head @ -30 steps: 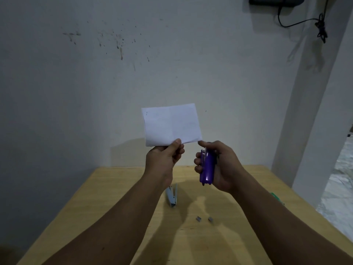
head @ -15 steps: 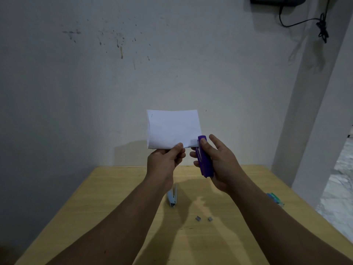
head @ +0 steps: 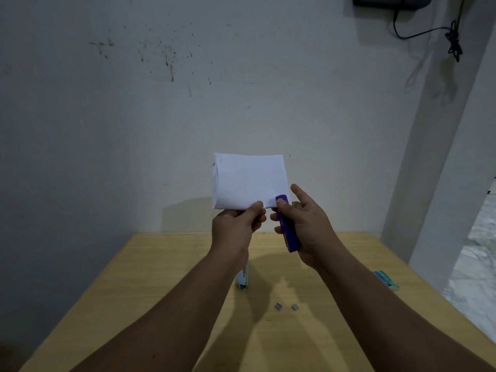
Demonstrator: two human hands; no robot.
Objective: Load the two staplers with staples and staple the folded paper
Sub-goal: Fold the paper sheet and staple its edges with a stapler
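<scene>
Head cam: the left hand [head: 236, 226] pinches the bottom edge of the folded white paper [head: 249, 179], holding it upright above the wooden worktop [head: 166, 264]. The right hand [head: 308, 226] is wrapped around a purple stapler [head: 288, 229], thumb on top, its nose right over the paper's lower right corner. Below the left wrist a light blue stapler [head: 243, 280] lies on the worktop, with two small staple blocks [head: 286, 306] between the forearms. A green staple box [head: 386, 279] sits beyond the right forearm.
</scene>
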